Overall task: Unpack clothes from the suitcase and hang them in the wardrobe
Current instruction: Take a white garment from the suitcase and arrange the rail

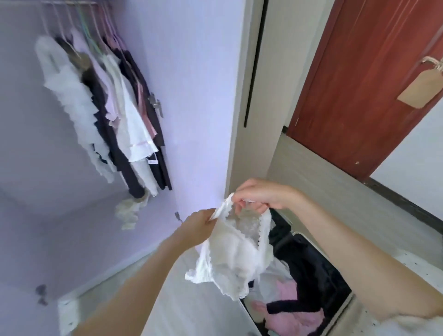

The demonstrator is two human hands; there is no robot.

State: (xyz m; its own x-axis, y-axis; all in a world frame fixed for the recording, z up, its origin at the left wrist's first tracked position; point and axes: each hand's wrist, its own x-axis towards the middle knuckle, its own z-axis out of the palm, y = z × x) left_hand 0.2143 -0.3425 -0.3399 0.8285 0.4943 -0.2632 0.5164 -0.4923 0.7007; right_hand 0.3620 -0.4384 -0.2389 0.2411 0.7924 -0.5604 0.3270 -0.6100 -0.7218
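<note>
Hanging clothes, perhaps blurred, in lilac wardrobe.

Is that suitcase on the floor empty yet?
No. The open suitcase still holds dark clothes and pink clothes.

This is a bedroom or dressing corner in a home. An open wardrobe with pale lilac walls holds a rail of hangers carrying white, black and pink clothes. Beside it stands a reddish-brown wooden door with a paper tag hanging at its handle. An open suitcase of clothes lies on the light floor.
</note>
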